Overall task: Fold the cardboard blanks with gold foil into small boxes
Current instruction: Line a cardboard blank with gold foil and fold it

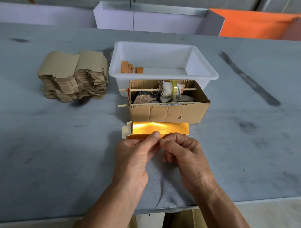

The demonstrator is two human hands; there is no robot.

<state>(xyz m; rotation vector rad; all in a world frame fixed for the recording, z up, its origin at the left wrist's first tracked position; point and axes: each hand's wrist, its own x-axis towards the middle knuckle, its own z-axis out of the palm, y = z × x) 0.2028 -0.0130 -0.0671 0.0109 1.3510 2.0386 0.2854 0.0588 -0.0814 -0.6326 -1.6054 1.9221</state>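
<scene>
A gold-foil cardboard blank [156,129] lies just in front of the brown carton, its shiny side up and its near long edge folded upward. My left hand [134,157] pinches that near edge, thumb on top near the middle. My right hand [182,152] pinches the same edge right beside it, fingers curled. A tall stack of plain cardboard blanks [74,77] sits at the left of the grey table.
A white plastic tub [164,75] behind the carton holds a few orange folded boxes [131,68]. The open brown carton [167,111] has sticks through it and a tape roll with cloth inside. The table's near edge runs below my wrists.
</scene>
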